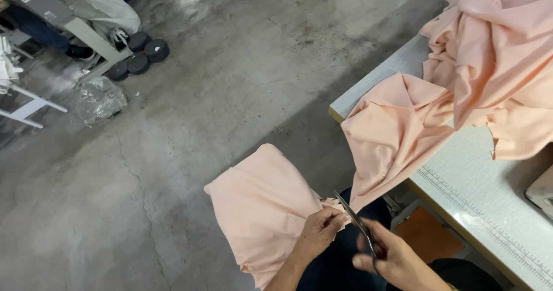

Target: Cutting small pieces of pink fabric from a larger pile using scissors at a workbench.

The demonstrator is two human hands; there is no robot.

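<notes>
My left hand [318, 231] pinches the bunched edge of a peach fabric piece [262, 207] that hangs over my lap toward the floor. In my right hand [397, 262] is a pair of scissors [352, 218], its dark blades pointing up and left and meeting the fabric edge just beside my left fingers. A larger heap of the same peach fabric [461, 83] lies on the grey worktable [489, 199] to the right, with one fold [391, 147] draping off the table's front edge close to the scissors.
A bare concrete floor [230, 83] fills the left and centre. At the far left stand a machine frame [86, 34], dark thread cones [141, 52] and a crumpled clear plastic bag [101, 98]. A ruler strip runs along the table edge [484, 222].
</notes>
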